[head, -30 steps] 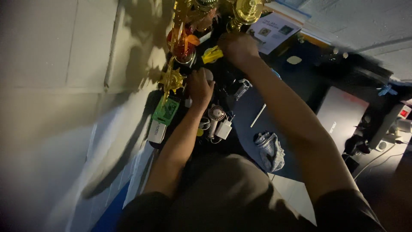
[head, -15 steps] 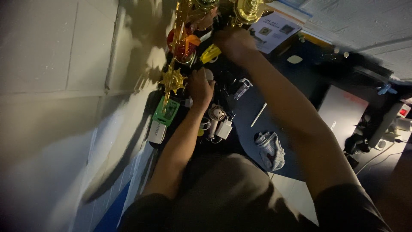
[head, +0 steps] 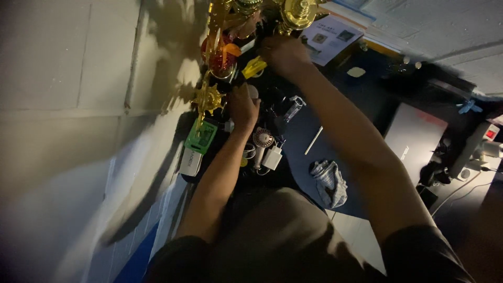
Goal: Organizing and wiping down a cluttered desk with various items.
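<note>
A: Where is the left hand [head: 242,107] found?

B: It is laid on a small pale rounded object [head: 253,91] on the dark desk [head: 301,139], just beside a gold star-shaped ornament [head: 207,99]. Its fingers are curled over the object, though how tightly it is gripped cannot be told.

A: And the right hand [head: 285,54]?

B: It is stretched further out, near the base of a gold trophy [head: 294,13]. A yellow piece [head: 253,67] is seen just at its fingertips; whether it is pinched or only touched cannot be told in the dim light.

A: What is spread around them?

B: A green box [head: 200,136] and a white box [head: 190,161] are set by the wall. A small white fan [head: 263,139], a white charger [head: 273,157], a white stick [head: 314,140] and a crumpled cloth [head: 329,182] are scattered nearer the body. A closed grey laptop [head: 414,139] is placed well apart, on the right.
</note>
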